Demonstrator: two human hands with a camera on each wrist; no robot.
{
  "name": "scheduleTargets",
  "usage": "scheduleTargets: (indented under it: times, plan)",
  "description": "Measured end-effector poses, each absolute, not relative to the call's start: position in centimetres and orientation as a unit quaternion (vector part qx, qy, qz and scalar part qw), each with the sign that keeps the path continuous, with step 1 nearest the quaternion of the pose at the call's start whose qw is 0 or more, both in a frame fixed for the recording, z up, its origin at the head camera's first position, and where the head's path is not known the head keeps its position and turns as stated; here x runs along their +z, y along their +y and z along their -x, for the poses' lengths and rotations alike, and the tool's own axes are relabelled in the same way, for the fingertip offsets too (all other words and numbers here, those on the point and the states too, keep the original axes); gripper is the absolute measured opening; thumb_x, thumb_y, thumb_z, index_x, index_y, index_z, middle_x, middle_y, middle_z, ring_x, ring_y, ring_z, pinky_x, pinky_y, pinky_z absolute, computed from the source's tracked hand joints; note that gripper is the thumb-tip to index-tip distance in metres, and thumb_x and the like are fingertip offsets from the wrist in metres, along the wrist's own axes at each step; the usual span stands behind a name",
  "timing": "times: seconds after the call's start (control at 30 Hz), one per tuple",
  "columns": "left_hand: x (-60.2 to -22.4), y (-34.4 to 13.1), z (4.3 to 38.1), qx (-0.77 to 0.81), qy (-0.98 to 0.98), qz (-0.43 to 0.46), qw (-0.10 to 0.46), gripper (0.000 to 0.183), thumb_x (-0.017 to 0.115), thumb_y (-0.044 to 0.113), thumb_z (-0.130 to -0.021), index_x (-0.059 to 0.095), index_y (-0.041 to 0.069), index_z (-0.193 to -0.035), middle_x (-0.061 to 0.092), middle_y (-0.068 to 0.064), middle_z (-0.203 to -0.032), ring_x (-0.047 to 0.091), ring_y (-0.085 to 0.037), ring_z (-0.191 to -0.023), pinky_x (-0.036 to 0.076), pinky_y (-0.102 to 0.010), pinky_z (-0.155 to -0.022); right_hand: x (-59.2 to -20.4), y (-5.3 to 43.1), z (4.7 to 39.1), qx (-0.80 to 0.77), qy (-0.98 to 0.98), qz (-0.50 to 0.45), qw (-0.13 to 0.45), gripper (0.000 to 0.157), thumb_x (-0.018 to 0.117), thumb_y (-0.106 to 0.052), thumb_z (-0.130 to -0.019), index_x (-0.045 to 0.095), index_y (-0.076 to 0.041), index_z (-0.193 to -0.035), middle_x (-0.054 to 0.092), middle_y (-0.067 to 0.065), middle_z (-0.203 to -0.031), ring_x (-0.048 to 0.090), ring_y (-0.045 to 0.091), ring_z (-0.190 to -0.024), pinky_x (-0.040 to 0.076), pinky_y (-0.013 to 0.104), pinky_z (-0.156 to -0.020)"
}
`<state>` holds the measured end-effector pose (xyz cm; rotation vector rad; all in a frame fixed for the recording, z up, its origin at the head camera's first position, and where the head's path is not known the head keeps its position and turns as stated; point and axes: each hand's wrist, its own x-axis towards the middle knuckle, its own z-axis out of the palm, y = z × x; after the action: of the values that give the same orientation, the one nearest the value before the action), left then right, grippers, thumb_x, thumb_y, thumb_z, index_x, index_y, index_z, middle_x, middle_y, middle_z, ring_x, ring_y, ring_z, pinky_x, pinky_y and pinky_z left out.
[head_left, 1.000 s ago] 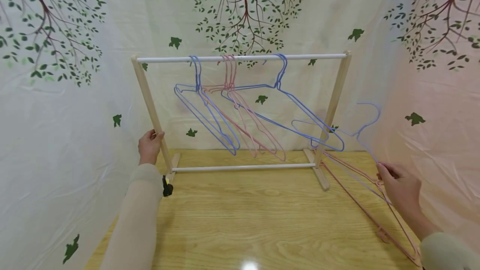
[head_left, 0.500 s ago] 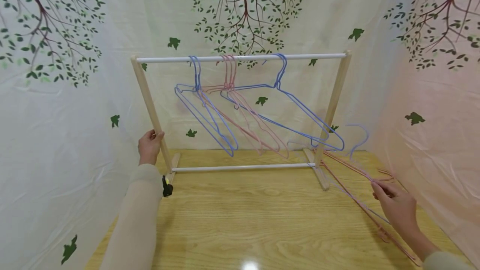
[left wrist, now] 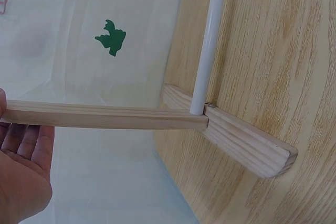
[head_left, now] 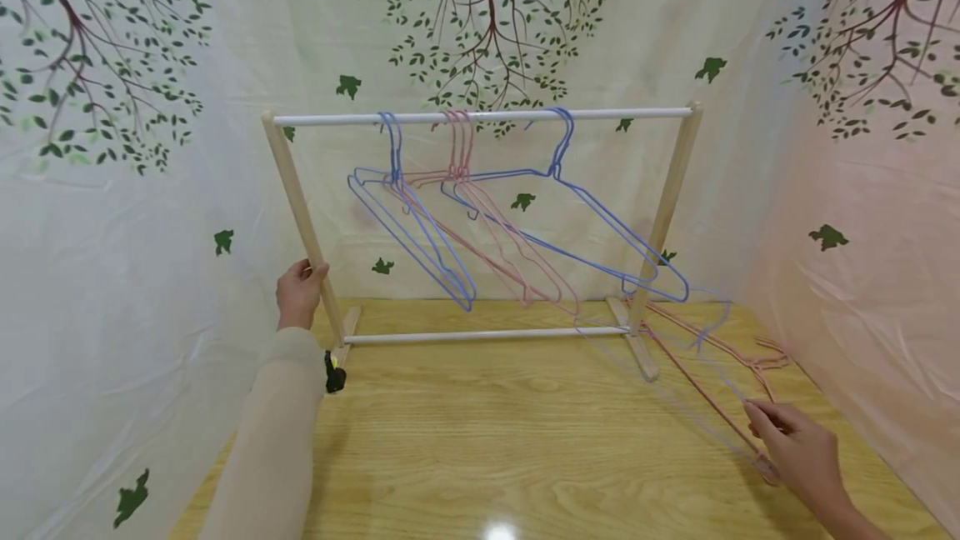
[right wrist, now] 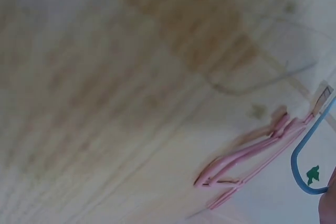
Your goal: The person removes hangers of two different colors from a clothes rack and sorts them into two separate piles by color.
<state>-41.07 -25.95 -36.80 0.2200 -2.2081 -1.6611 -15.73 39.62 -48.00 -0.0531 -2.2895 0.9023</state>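
Observation:
My left hand (head_left: 298, 294) grips the left wooden post (head_left: 294, 198) of a small clothes rack. In the left wrist view the fingers of this hand (left wrist: 23, 182) bend behind the post (left wrist: 105, 116). Low on the right, my right hand (head_left: 802, 450) pinches a blue wire hanger (head_left: 722, 373) by one shoulder; its hook points up and away. This hanger looks faint and blurred in the head view, but a bend of the blue hanger (right wrist: 295, 162) is sharp in the right wrist view. Behind it, pink hangers (head_left: 701, 411) lie on the table.
From the rack's white top rail (head_left: 322, 118) hang blue hangers (head_left: 420, 232) at left, pink hangers (head_left: 517, 232) in the middle and more blue hangers (head_left: 600, 211) at right. A wooden foot (head_left: 641, 352) supports the right post (head_left: 675, 182). Printed curtains (head_left: 600, 23) surround the wooden table (head_left: 487, 423).
My right hand has come down toward the table with the blue hanger, whose hook now overlaps the pink hangers lying there. My left hand stays on the post.

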Motion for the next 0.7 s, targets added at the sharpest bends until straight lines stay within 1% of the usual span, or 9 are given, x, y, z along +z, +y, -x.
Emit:
scheduleTargets:
  times: [0.07, 0.2, 0.3, 0.4, 0.5, 0.53, 0.7]
  plan:
    - [-36.7, -26.0, 40.7, -0.590, -0.782, -0.080, 0.183, 0.048, 0.056, 0.021, -0.103, 0.048, -0.003, -0.144, 0.053, -0.025, -0.139, 0.051, -0.037, -0.128, 0.041, -0.045, -0.107, -48.1, 39.2, 15.1, 0.347, -0.877, 0.022, 0.330, 0.012, 0.072, -0.007, -0.091, 0.075, 0.004, -0.094, 0.068, -0.011, -0.073, 0.061, -0.005, -0.063, 0.049, 0.011, -0.054]
    - [-36.6, -26.2, 40.1, -0.590, -0.783, -0.083, 0.177, 0.049, 0.055, 0.022, -0.103, 0.047, -0.002, -0.145, 0.053, -0.024, -0.140, 0.051, -0.036, -0.129, 0.040, -0.045, -0.108, -48.0, 38.0, 14.2, 0.369, -0.879, 0.040, 0.298, 0.017, 0.072, -0.012, -0.093, 0.075, 0.004, -0.096, 0.069, -0.006, -0.073, 0.062, 0.000, -0.063, 0.050, 0.015, -0.052]
    - [-36.5, -26.3, 39.7, -0.588, -0.785, -0.084, 0.174, 0.050, 0.055, 0.024, -0.103, 0.047, -0.002, -0.145, 0.053, -0.024, -0.140, 0.051, -0.036, -0.129, 0.040, -0.045, -0.108, -48.0, 37.1, 13.6, 0.376, -0.882, 0.040, 0.282, 0.017, 0.071, -0.012, -0.094, 0.075, 0.004, -0.097, 0.069, -0.008, -0.074, 0.062, 0.001, -0.064, 0.051, 0.015, -0.053]
    - [-36.3, -26.2, 39.4, -0.588, -0.786, -0.085, 0.171, 0.050, 0.054, 0.024, -0.103, 0.046, -0.002, -0.146, 0.053, -0.024, -0.140, 0.051, -0.036, -0.129, 0.041, -0.045, -0.107, -48.0, 36.4, 13.3, 0.381, -0.877, 0.017, 0.291, 0.011, 0.071, -0.005, -0.091, 0.075, 0.006, -0.095, 0.069, -0.006, -0.075, 0.062, 0.000, -0.065, 0.051, 0.012, -0.057]
    - [-36.1, -26.2, 39.0, -0.590, -0.785, -0.086, 0.171, 0.050, 0.054, 0.022, -0.103, 0.046, -0.003, -0.146, 0.053, -0.025, -0.140, 0.051, -0.036, -0.129, 0.041, -0.045, -0.107, -48.1, 35.8, 13.0, 0.388, -0.871, -0.001, 0.302, 0.007, 0.072, 0.001, -0.088, 0.074, 0.007, -0.092, 0.069, -0.007, -0.075, 0.062, -0.001, -0.064, 0.050, 0.011, -0.056]
    - [-36.1, -26.1, 38.9, -0.591, -0.784, -0.086, 0.171, 0.050, 0.054, 0.022, -0.103, 0.046, -0.003, -0.146, 0.053, -0.025, -0.140, 0.051, -0.036, -0.129, 0.041, -0.045, -0.107, -48.1, 35.5, 13.0, 0.392, -0.868, -0.008, 0.305, 0.006, 0.072, 0.003, -0.088, 0.074, 0.007, -0.091, 0.069, -0.005, -0.075, 0.062, -0.001, -0.063, 0.050, 0.012, -0.056]
    - [-36.0, -26.2, 38.3, -0.593, -0.781, -0.087, 0.174, 0.048, 0.055, 0.020, -0.103, 0.047, -0.003, -0.145, 0.054, -0.025, -0.139, 0.052, -0.036, -0.128, 0.041, -0.045, -0.107, -48.0, 34.5, 12.6, 0.400, -0.865, -0.027, 0.302, 0.006, 0.072, 0.006, -0.086, 0.074, 0.007, -0.091, 0.069, -0.004, -0.075, 0.062, 0.000, -0.064, 0.051, 0.012, -0.056]
